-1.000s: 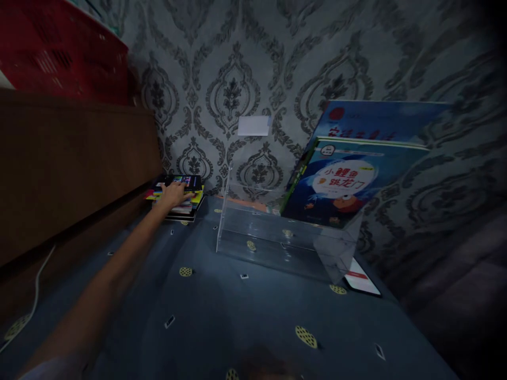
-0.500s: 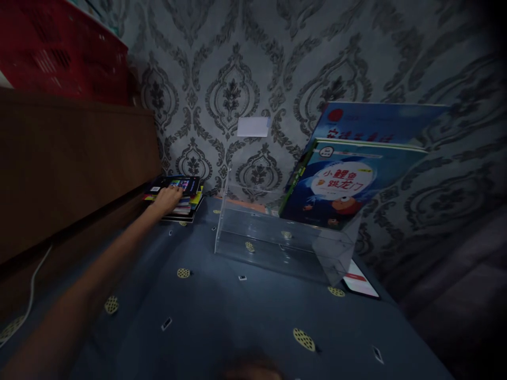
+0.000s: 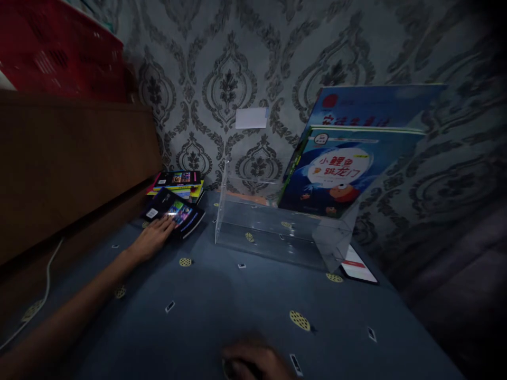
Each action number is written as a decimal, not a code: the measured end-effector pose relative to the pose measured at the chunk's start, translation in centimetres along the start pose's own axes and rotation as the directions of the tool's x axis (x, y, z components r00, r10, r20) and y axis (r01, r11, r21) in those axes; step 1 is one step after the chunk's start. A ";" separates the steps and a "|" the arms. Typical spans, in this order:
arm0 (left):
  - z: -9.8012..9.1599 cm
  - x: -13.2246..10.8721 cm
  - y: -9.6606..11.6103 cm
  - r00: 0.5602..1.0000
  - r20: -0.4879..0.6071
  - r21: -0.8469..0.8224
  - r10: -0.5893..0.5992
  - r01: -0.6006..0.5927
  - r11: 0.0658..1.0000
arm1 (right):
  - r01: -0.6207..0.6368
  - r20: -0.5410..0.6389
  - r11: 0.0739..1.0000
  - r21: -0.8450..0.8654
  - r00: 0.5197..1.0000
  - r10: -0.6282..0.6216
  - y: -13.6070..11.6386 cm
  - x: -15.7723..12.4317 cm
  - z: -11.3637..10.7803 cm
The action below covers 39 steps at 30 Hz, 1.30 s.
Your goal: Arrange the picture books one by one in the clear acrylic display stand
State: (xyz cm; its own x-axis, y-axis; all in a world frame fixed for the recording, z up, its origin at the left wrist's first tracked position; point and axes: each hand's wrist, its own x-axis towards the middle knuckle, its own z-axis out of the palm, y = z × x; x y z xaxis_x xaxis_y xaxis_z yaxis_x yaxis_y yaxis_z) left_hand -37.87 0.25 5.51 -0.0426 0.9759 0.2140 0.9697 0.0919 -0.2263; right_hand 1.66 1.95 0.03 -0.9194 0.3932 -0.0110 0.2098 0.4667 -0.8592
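Note:
My left hand (image 3: 152,238) reaches out to the far left and grips the near edge of a dark book (image 3: 174,211) with a glossy, colourful cover. The book lies slightly tilted on the blue patterned cloth (image 3: 222,295), just in front of a low stack of books (image 3: 180,182) against the wall. My right hand (image 3: 253,363) rests low at the bottom edge, dim and blurred, so its fingers cannot be read. It holds nothing that I can make out.
A clear acrylic stand (image 3: 273,232) sits mid-cloth, with large blue picture books (image 3: 336,169) leaning in its right end. A white-and-red card or phone (image 3: 358,269) lies beside it. A wooden board (image 3: 71,158) walls the left, a red crate (image 3: 59,47) above, a white cable (image 3: 47,264) below.
My left hand has drawn the top dark book off the stack toward me and down onto the cloth. My right hand has come into view at the bottom edge.

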 end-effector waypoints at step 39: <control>3.4 -7.2 13.7 0.927 -0.142 -0.222 0.346 -0.370 0.902 | 0.150 -0.508 0.989 -0.018 0.850 -0.138 -1.6 -0.2 -1.6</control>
State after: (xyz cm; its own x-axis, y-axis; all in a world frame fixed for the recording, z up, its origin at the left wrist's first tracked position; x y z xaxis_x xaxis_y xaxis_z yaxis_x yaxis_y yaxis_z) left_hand -25.11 -4.85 -2.42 0.3302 0.9087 0.2554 0.9438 -0.3225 -0.0728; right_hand 2.05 2.39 2.20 -0.6417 0.6723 0.3691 0.0758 0.5345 -0.8417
